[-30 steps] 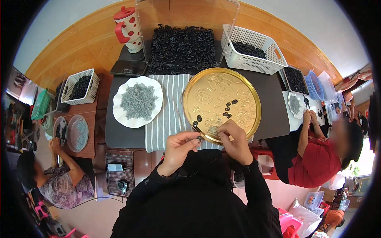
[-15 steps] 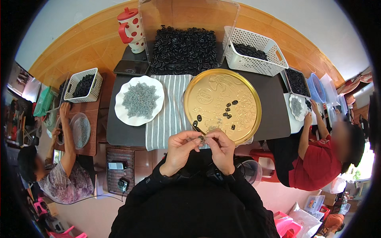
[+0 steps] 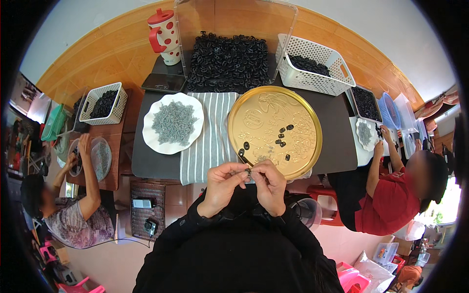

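My left hand [image 3: 220,188] and my right hand [image 3: 269,188] meet just in front of the tray's near edge. Their fingertips pinch one small dark piece [image 3: 248,172], mostly hidden by the fingers. The round gold tray [image 3: 240,122] carries several small black plastic pieces [image 3: 282,142] and a few tiny greyish bits near my right fingers. By the tray's near left rim lies a thin dark strip [image 3: 244,159], partly covered by my left hand. A white scalloped plate [image 3: 148,128] to the left holds a heap of small grey spring-like pieces [image 3: 174,123].
A striped cloth [image 3: 205,171] lies between plate and tray. Behind stand a clear box of black pieces [image 3: 227,61], a white basket [image 3: 312,84], a dark phone [image 3: 163,83] and a dotted tumbler [image 3: 169,46]. People work at tables on both sides.
My hands stay together on the small piece, with the right fingers shifted slightly left. The person at the left has lowered a raised hand toward the bowls.
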### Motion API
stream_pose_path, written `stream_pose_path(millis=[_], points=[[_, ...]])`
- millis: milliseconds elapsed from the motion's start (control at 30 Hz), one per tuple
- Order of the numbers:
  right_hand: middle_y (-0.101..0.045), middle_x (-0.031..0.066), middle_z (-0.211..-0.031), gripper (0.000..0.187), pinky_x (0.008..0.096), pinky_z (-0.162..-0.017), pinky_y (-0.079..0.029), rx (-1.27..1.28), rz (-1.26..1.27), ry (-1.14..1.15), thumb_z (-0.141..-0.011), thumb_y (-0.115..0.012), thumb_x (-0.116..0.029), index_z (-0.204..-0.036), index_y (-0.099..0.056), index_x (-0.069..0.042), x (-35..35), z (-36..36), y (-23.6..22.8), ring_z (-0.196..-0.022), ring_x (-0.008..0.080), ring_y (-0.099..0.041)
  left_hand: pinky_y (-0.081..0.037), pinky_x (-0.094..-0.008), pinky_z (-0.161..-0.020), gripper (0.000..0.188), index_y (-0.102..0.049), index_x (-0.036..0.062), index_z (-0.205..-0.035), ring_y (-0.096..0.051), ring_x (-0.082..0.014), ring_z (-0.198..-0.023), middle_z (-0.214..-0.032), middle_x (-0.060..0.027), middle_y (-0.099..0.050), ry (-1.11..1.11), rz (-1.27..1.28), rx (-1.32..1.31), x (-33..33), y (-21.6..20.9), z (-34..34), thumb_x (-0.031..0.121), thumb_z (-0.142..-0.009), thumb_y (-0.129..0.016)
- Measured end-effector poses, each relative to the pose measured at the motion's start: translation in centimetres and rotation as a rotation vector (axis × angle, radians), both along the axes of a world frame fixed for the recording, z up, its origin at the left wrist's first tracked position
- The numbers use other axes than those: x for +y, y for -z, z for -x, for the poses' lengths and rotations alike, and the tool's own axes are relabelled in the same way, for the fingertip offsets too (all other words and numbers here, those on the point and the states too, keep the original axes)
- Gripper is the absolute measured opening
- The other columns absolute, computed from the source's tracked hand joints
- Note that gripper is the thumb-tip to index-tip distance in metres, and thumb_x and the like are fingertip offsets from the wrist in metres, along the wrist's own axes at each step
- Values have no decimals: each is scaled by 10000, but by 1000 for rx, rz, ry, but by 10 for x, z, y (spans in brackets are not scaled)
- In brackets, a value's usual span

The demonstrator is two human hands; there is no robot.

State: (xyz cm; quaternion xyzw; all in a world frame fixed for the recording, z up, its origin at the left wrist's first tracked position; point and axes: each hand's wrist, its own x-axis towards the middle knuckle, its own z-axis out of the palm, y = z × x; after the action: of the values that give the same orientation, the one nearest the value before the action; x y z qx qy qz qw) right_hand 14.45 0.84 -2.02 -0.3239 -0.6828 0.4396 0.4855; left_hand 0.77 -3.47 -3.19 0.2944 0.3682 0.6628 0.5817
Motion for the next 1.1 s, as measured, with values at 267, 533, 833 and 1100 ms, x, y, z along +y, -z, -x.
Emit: stream_pose_path(millis=[267, 533, 833, 1100], points=[[-522, 94, -734, 52, 283, -585, -413, -122, -106, -12, -835, -568, 49, -803, -542, 17, 5, 4, -5, -648, 198, -516, -509, -219, -584, 156, -651, -40, -1002, -626, -119, -728, -859, -85, -662, -34, -16, 79, -1, -1, 0, -55, -855, -602], [-575, 70, -795, 80, 254, -637, -429, -193, 85, 197, -857, -553, 5, -917, -604, 19, 35, -45, -10, -717, 134, -539, -485, -220, -613, 174, -658, -28, -1017, -605, -120, -695, -856, -97, -662, -64, -8, 66, 4, 3, -3, -46, -857, -592], [-530, 170, -775, 122, 442, -626, -449, -803, -306, 273, -763, -593, -23, -881, -623, -11, 58, -79, -16, -742, 363, -555, -491, -208, -607, 169, -662, -16, -1018, -625, -98, -755, -888, -72, -667, 12, -8, 21, 5, 15, 5, -34, -859, -608], [-523, 162, -783, 134, 421, -658, -459, -893, -381, 224, -771, -604, -57, -898, -622, -18, 71, -70, -30, -764, 357, -549, -481, -219, -627, 136, -654, -36, -980, -596, -110, -685, -849, -83, -664, -48, 33, 66, 2, 9, 12, -46, -854, -602]])
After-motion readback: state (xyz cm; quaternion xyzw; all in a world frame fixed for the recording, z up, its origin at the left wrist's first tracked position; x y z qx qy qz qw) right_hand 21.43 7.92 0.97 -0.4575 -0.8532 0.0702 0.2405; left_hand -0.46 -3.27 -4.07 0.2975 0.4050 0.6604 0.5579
